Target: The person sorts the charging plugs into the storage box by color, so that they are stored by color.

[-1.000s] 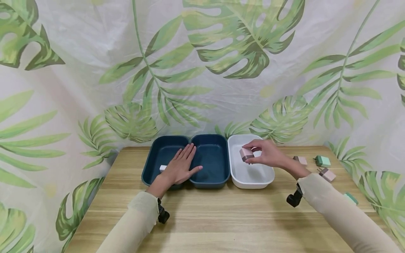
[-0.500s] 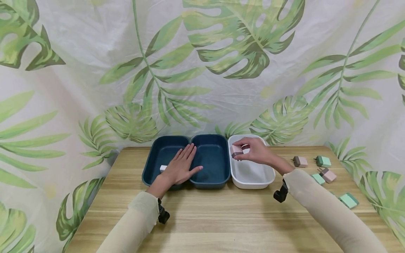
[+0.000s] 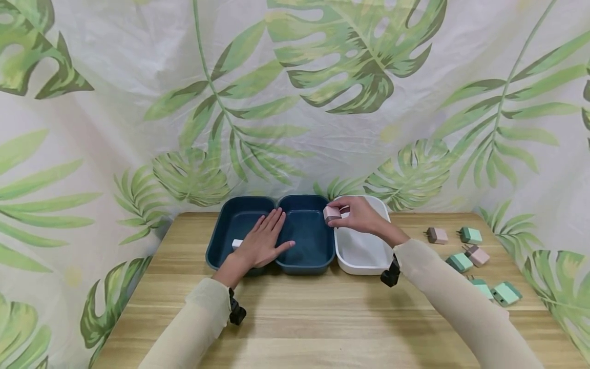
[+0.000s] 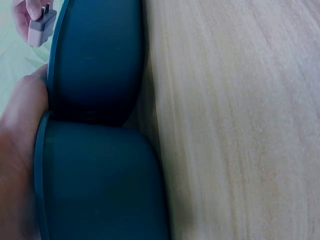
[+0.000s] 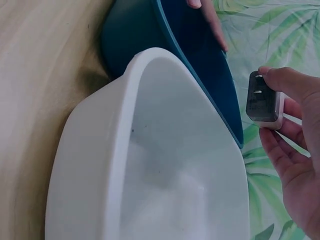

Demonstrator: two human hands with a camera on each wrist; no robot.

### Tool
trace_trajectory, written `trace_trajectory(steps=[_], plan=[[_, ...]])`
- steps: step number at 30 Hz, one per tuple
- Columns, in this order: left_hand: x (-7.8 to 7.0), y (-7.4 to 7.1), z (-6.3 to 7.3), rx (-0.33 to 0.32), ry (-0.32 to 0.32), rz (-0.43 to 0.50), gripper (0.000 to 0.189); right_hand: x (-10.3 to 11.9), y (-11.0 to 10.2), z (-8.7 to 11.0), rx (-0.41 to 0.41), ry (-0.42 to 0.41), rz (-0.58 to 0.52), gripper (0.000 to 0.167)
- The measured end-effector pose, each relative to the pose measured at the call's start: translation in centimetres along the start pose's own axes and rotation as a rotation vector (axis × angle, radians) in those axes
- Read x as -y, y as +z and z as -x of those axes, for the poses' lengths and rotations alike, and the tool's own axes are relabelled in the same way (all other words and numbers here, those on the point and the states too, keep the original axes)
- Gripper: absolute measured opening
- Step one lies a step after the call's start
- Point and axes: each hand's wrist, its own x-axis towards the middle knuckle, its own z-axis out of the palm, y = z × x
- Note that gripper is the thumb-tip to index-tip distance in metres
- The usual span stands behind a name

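Note:
My right hand (image 3: pixel 360 214) pinches a pink plug-in charger (image 3: pixel 332 214) between thumb and fingers, held where the middle blue bin (image 3: pixel 306 269) meets the white bin (image 3: pixel 366 270). Its dark face with metal prongs shows in the right wrist view, where the charger (image 5: pixel 264 100) is above the bins' rims. With fingers straight and thumb spread, my left hand (image 3: pixel 262 243) rests across the adjoining rims of the two blue bins. A small white object (image 3: pixel 237 244) lies in the left blue bin (image 3: pixel 220 225), partly covered by that hand.
To the right on the wooden table (image 3: pixel 295 318) lie more chargers: a pink one (image 3: pixel 438 235), a green one (image 3: pixel 471 235), another pink one (image 3: pixel 478 255) and several green ones (image 3: pixel 506 293). The right sleeve (image 3: pixel 454 287) passes close by them. A leaf-print cloth (image 3: pixel 295 128) hangs behind the bins.
My right hand has carried the pink charger leftward from over the white bin to the middle bin's right rim. More green chargers show beside the sleeve. The left hand stays put.

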Motion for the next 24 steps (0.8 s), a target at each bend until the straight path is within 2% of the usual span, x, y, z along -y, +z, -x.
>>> trace_trajectory(steps=[8, 17, 24], plan=[[0.2, 0.2, -0.1, -0.017, 0.005, 0.013, 0.097, -0.1, 1.1, -1.8, -0.004, 0.009, 0.019, 0.043], [0.3, 0.4, -0.1, -0.004, 0.002, 0.015, 0.098, 0.1, 2.4, -3.5, 0.006, 0.076, 0.03, 0.046], [0.3, 0.5, -0.2, -0.008, -0.001, 0.004, 0.099, -0.3, 3.3, -4.7, 0.001, 0.075, 0.046, 0.044]])
